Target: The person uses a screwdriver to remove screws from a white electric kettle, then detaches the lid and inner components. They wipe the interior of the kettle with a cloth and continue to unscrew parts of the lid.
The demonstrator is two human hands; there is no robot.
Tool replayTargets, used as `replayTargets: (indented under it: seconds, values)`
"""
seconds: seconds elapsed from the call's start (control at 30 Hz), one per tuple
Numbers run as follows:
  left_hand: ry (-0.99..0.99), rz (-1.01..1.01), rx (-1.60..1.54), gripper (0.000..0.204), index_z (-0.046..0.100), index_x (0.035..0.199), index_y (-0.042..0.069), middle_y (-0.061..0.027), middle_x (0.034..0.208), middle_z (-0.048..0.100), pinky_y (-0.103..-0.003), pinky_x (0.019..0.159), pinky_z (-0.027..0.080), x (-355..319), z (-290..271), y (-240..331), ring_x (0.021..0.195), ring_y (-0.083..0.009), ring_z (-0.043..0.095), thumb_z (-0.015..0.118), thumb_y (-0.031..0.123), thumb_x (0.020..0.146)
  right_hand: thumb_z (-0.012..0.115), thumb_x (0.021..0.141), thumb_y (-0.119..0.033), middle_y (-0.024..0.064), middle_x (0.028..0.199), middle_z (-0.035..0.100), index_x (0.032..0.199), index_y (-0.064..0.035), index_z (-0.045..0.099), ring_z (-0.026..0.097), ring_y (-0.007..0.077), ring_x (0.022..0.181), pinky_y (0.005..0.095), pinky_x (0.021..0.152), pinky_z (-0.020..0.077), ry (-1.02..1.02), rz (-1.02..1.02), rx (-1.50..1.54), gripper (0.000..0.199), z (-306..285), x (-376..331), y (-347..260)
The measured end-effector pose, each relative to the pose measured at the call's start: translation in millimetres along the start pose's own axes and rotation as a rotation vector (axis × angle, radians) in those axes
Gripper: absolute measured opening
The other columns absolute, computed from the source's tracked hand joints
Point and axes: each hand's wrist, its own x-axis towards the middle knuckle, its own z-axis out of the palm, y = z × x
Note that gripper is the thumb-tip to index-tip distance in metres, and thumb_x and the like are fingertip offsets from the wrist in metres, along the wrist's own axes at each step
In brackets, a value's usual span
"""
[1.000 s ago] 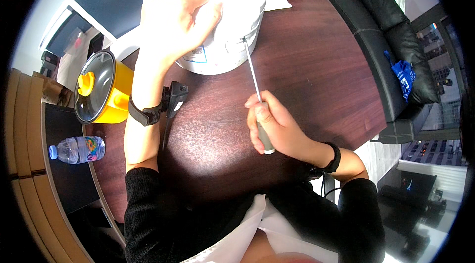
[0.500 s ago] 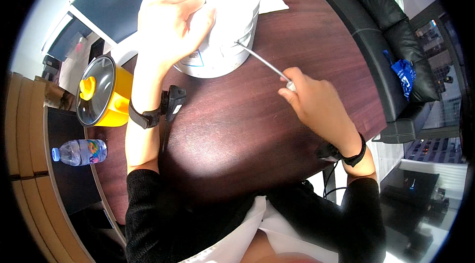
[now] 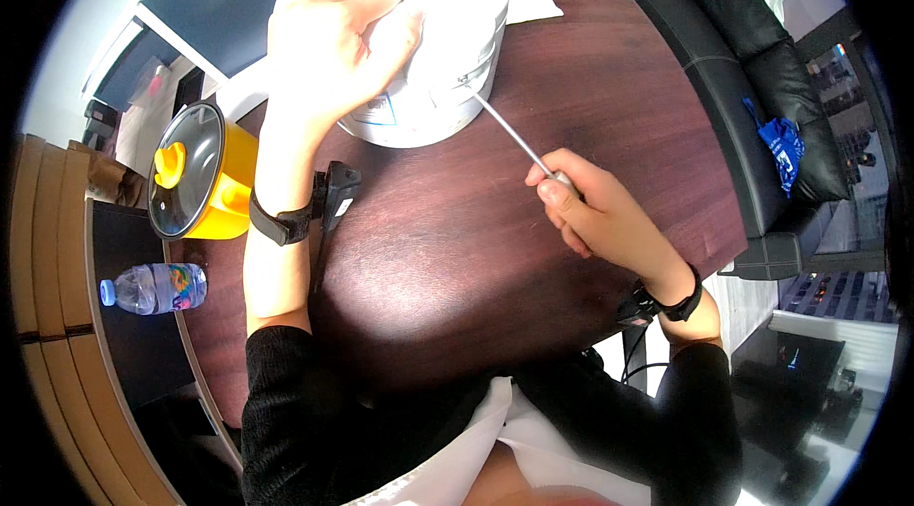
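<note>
A large white round bucket (image 3: 409, 130) stands at the far side of the table, its top washed out by bright light. My left hand (image 3: 347, 49) lies flat on top of it, fingers stretched out and holding nothing. In my right hand (image 3: 590, 206) is a screwdriver (image 3: 511, 133) with a long thin metal shaft; the fingers wrap its pale handle and hide most of it. The shaft slants up to the left, and its tip is at the bucket's side below the rim. Whether the tip touches the bucket I cannot tell.
The dark wood table (image 3: 457, 258) curves round in front of me. To my left are a yellow pot (image 3: 228, 192) with a glass lid and a water bottle (image 3: 157, 289) lying on its side. White paper (image 3: 533, 0) lies beside the bucket. A black sofa (image 3: 752, 154) stands at the right.
My right hand has turned and shifted slightly down with the screwdriver. The tip has moved a little right and down along the bucket's side. My left hand stays on top.
</note>
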Motion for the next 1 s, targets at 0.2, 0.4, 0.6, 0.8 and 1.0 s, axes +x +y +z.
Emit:
replayTargets:
  seconds: [0.2, 0.4, 0.6, 0.8, 1.0]
  values:
    - [-0.014, -0.009, 0.007, 0.025, 0.072, 0.094, 0.0, -0.0171, 0.096, 0.071, -0.035, 0.087, 0.051, -2, -3, -1, 0.096, -0.0296, 0.068, 0.067, 0.021, 0.081, 0.039, 0.103, -0.025, -0.002, 0.061, 0.046, 0.107, -0.0047, 0.049, 0.043, 0.0043, 0.041, 0.0196, 0.038, 0.0331, -0.07, -0.122, 0.259, 0.023, 14, 7, 21]
    - [-0.009, -0.014, 0.003, 0.024, 0.072, 0.093, 0.0, -0.0172, 0.095, 0.07, -0.035, 0.086, 0.051, -1, -2, 1, 0.096, -0.03, 0.068, 0.067, 0.021, 0.081, 0.038, 0.103, -0.023, -0.0003, 0.063, 0.045, 0.108, -0.0041, 0.048, 0.044, 0.005, 0.042, 0.02, 0.039, 0.0338, -0.031, -0.165, 0.319, 0.022, 26, 8, 26]
    - [-0.012, -0.02, -0.011, 0.024, 0.072, 0.093, 0.0, -0.0172, 0.095, 0.07, -0.035, 0.086, 0.051, -2, -3, 1, 0.096, -0.0302, 0.068, 0.067, 0.019, 0.081, 0.036, 0.104, -0.023, 0.0027, 0.069, 0.048, 0.11, -0.0021, 0.045, 0.044, 0.0066, 0.043, 0.0207, 0.041, 0.0379, -0.092, -0.147, 0.299, 0.024, 30, 11, 30]
    - [-0.016, 0.003, -0.009, 0.024, 0.072, 0.093, -0.001, -0.0177, 0.095, 0.07, -0.035, 0.087, 0.051, -2, -2, -1, 0.096, -0.0307, 0.068, 0.067, 0.02, 0.081, 0.041, 0.102, -0.02, -0.0002, 0.064, 0.046, 0.108, -0.0048, 0.047, 0.044, 0.0055, 0.045, 0.0216, 0.042, 0.0366, -0.019, -0.165, 0.321, 0.017, 39, 11, 32]
    - [0.009, 0.029, 0.02, 0.028, 0.072, 0.082, 0.004, -0.0135, 0.092, 0.072, -0.035, 0.08, 0.053, -1, 0, -5, 0.089, -0.0269, 0.069, 0.065, 0.031, 0.08, 0.047, 0.101, -0.02, 0.0025, 0.063, 0.051, 0.103, -0.0038, 0.046, 0.051, 0.0111, 0.048, 0.0262, 0.046, 0.0415, 0.03, -0.123, 0.193, 0.016, 53, 12, 25]
